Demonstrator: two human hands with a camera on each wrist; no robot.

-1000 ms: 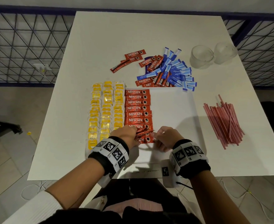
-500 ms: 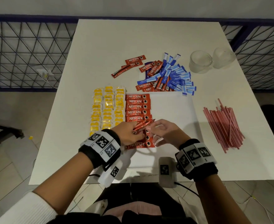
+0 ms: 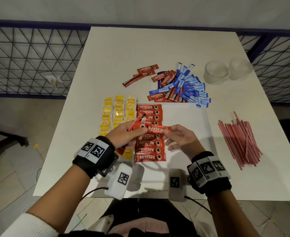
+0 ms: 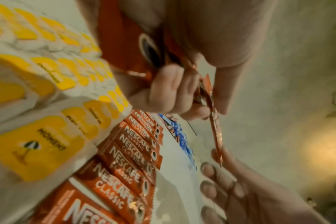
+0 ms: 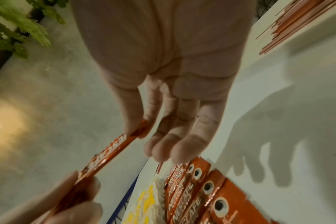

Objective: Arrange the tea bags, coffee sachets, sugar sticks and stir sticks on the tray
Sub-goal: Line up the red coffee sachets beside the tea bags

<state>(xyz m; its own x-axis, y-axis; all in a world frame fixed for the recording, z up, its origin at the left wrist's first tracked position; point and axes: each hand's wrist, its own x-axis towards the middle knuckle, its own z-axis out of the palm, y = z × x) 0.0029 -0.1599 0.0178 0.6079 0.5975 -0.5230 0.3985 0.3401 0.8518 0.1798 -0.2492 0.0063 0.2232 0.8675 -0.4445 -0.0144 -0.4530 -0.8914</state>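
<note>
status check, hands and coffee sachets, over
Left hand grips spare sachets. Both hands pinch one coffee sachet, right hand at its end, above the tray row. Nothing blocking.

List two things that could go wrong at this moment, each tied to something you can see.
1. The left hand grips several coffee sachets while the right hand pinches one sachet by its end; the spares might slip onto the neat column of sachets below.
2. That sachet reads upside down against the column, so it may be laid the wrong way round.
</note>
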